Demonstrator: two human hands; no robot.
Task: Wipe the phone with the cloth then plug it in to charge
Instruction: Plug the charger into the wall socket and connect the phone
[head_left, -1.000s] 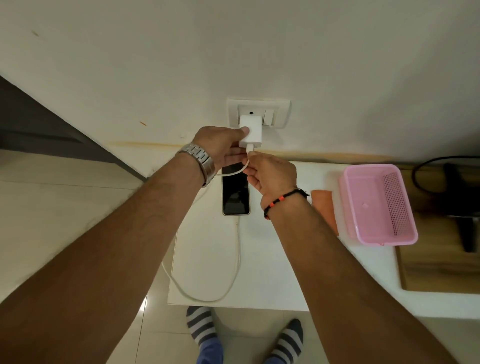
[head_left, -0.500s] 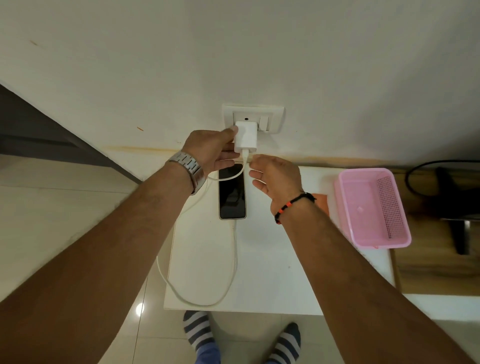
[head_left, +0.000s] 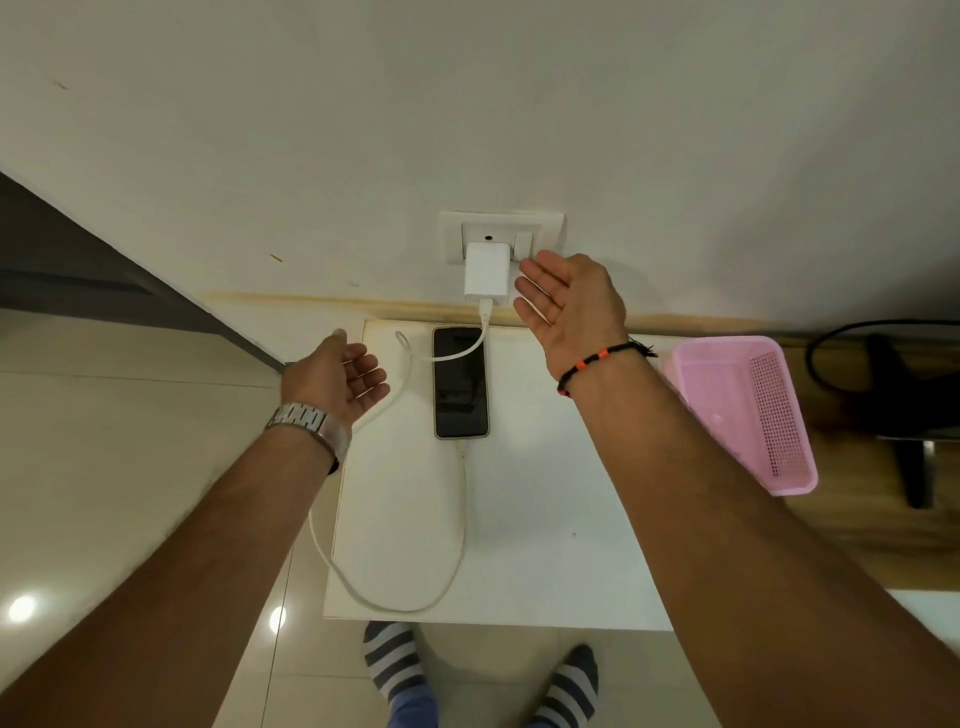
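The fingers of the right hand (head_left: 571, 301) are spread and loosely extended, palm turned up and to the left, gripping nothing; the fingertips sit just beside the right edge of the white charger (head_left: 487, 275), and whether they touch it is hard to say from this angle. The left hand (head_left: 335, 379) is likewise loose and empty, fingers gently curled with the palm facing right, hovering over the left edge of the white table (head_left: 545, 519), near the cable (head_left: 462, 519) but apart from it. Both forearms reach in from the near side, the left wrist carrying a metal watch (head_left: 306, 423), the right a black and orange bead bracelet (head_left: 597, 364).

The phone (head_left: 461, 382) lies flat and face up on the far part of the table, between the two hands, its dark screen unlit. Its long axis runs near to far, the far end pointing at the wall socket (head_left: 501, 228). The charger is seated in that socket. The cable drops from the charger, crosses the phone's far end, loops round the left and near side of the table and enters the phone's near end. A pink basket (head_left: 743, 415) stands to the right.
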